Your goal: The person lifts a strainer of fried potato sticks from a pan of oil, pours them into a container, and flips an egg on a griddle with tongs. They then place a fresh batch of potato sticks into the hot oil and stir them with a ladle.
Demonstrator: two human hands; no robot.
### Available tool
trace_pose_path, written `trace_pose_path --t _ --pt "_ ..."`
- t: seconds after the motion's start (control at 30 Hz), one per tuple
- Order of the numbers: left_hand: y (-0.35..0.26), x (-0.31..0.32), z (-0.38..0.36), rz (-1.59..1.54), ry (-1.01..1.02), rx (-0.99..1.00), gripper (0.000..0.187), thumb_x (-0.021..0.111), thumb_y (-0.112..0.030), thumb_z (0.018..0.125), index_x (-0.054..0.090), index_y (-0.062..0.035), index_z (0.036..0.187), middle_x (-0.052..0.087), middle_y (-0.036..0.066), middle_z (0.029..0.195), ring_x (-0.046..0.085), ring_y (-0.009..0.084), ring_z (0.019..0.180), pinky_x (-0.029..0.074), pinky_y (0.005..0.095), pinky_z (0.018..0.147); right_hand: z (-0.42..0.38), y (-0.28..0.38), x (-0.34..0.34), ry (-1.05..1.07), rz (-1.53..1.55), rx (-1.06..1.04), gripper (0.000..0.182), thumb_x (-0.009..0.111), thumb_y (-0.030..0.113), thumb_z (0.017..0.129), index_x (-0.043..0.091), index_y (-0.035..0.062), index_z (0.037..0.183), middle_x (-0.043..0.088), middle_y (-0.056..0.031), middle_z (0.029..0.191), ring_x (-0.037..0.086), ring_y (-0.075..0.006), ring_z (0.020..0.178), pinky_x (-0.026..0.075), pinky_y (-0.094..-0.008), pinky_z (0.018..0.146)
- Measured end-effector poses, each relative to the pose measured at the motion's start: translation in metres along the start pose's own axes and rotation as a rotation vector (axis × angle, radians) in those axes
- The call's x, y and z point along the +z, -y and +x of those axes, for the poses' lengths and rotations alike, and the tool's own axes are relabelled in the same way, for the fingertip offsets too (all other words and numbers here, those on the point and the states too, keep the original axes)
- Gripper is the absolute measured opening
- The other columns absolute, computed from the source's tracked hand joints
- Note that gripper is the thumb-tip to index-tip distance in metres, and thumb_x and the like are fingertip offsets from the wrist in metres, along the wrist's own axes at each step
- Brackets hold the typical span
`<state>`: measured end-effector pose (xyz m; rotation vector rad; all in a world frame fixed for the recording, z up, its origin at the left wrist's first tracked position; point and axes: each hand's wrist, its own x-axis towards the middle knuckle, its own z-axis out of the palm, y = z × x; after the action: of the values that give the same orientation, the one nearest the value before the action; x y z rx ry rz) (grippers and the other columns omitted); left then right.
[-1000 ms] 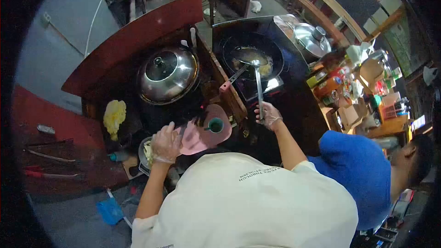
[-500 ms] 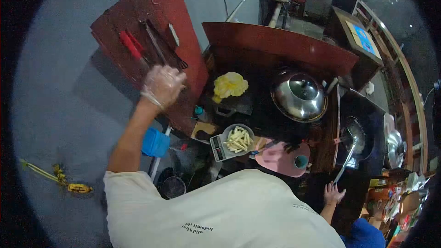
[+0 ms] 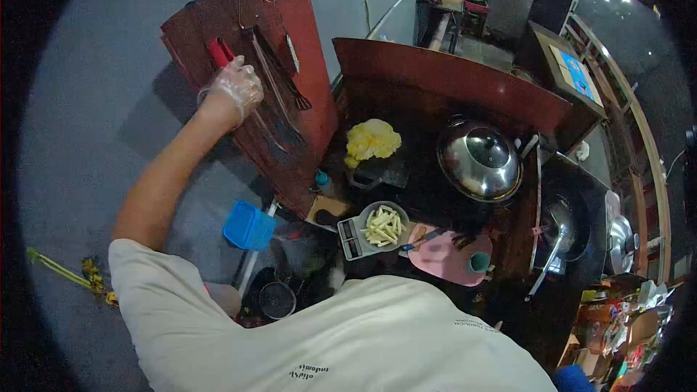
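Observation:
High on the left, my left hand, in a clear plastic glove, is closed on the red-handled tongs at the dark red board. Below the hand, their metal end looks blurred against the board. Beside them a dark whisk hangs from a hook, and a small white-handled tool is further right. My right hand is out of view. A long-handled spatula rests in the wok on the right, its handle pointing towards me.
Cut pale sticks fill a bowl on a kitchen scale. Right of it lies a pink cutting board with a knife and green cup. Behind are a yellow food pile and a lidded wok. A blue container sits at left.
My left hand has moved up and left onto the red handles. My right hand, earlier at the spatula's handle end, has left the view.

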<state>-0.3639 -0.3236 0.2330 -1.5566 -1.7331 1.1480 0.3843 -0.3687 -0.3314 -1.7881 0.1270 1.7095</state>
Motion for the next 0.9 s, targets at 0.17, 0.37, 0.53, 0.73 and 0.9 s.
trace_pose_path --t 0.17,0.37,0.53,0.73,0.9 --pt "0.012 -0.022 0.005 0.029 0.001 -0.024 0.019 0.061 -0.017 0.081 0.071 -0.0129 0.097 0.067 0.002 0.102 0.057 0.0182 0.107 0.032 0.0384 0.105 -0.009 -0.010 0.032 -0.019 -0.259 0.013 0.087 0.027 0.072 0.086 0.030 0.0056 0.141 0.032 -0.0140 0.146 0.031 -0.0303 0.135 0.032 -0.0467 0.106" --pt "0.017 -0.054 0.001 0.141 -0.012 -0.131 0.018 0.062 -0.020 0.083 0.072 -0.0155 0.097 0.068 0.001 0.101 0.058 0.0166 0.107 0.037 0.0330 0.093 -0.014 -0.011 0.053 -0.037 -0.468 -0.006 0.084 0.028 0.071 0.086 0.032 0.0052 0.139 0.035 -0.0141 0.143 0.033 -0.0303 0.132 0.033 -0.0467 0.104" --pt "0.001 -0.071 -0.020 0.019 0.168 -0.197 0.017 0.063 -0.020 0.082 0.072 -0.0176 0.095 0.068 0.002 0.101 0.059 0.0167 0.106 0.037 0.0338 0.095 -0.015 -0.009 0.062 -0.057 -0.621 -0.016 0.082 0.029 0.070 0.087 0.034 0.0049 0.136 0.037 -0.0141 0.141 0.035 -0.0303 0.129 0.034 -0.0467 0.102" --pt "-0.028 -0.057 -0.049 -0.125 0.248 -0.322 0.017 0.061 -0.018 0.082 0.071 -0.0144 0.094 0.066 0.004 0.104 0.057 0.0192 0.108 0.039 0.0387 0.093 -0.015 -0.006 0.068 -0.087 -0.815 -0.038 0.079 0.030 0.068 0.087 0.037 0.0045 0.134 0.039 -0.0141 0.138 0.037 -0.0304 0.126 0.035 -0.0467 0.100" --pt "-0.075 -0.052 -0.089 -0.510 0.479 -0.346 0.024 0.065 -0.023 0.082 0.067 -0.0043 0.097 0.066 0.015 0.094 0.064 0.0294 0.093 0.048 0.0423 0.083 -0.015 -0.005 0.072 -0.114 -0.965 -0.052 0.077 0.031 0.067 0.088 0.039 0.0041 0.131 0.041 -0.0142 0.135 0.039 -0.0304 0.124 0.036 -0.0467 0.099"
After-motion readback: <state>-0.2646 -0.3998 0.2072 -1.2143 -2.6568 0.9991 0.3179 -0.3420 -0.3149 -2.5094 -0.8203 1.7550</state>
